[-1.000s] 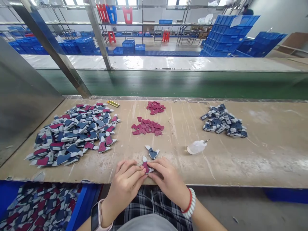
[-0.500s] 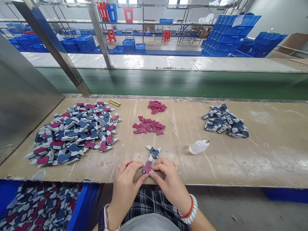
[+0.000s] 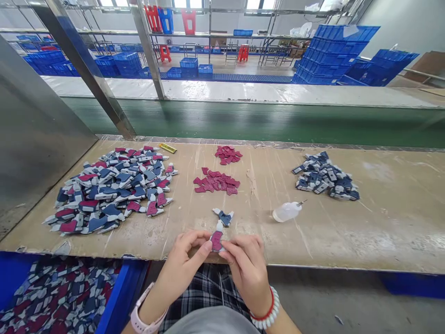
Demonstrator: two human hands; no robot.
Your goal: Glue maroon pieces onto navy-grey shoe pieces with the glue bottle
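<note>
Between my two hands at the table's front edge is a small boot-shaped piece (image 3: 217, 241) with a maroon face and pale grey ends. My left hand (image 3: 190, 253) pinches its left side, thumb on the face. On its right side my right hand (image 3: 246, 260) grips it with thumb and fingertips. Just beyond lies a similar navy and grey piece (image 3: 224, 217) without maroon. Flat maroon cutouts (image 3: 218, 181) lie in a pile farther back, with a smaller maroon pile (image 3: 227, 155) behind. A translucent squeeze bottle (image 3: 287, 212) with a thin metal tip rests on its side to the right.
A large heap of navy, grey and maroon pieces (image 3: 111, 190) covers the table's left. Navy and grey pieces (image 3: 327, 176) are piled right. A yellow packet (image 3: 168, 148) lies at the back. Below left, a blue bin (image 3: 116, 297) holds many pieces. A green conveyor belt (image 3: 222, 121) runs behind.
The boot-shaped piece has been raised slightly and turned more upright in my fingers. My left wrist has rolled, and its thumb has shifted onto the maroon face. The camera view has shifted slightly.
</note>
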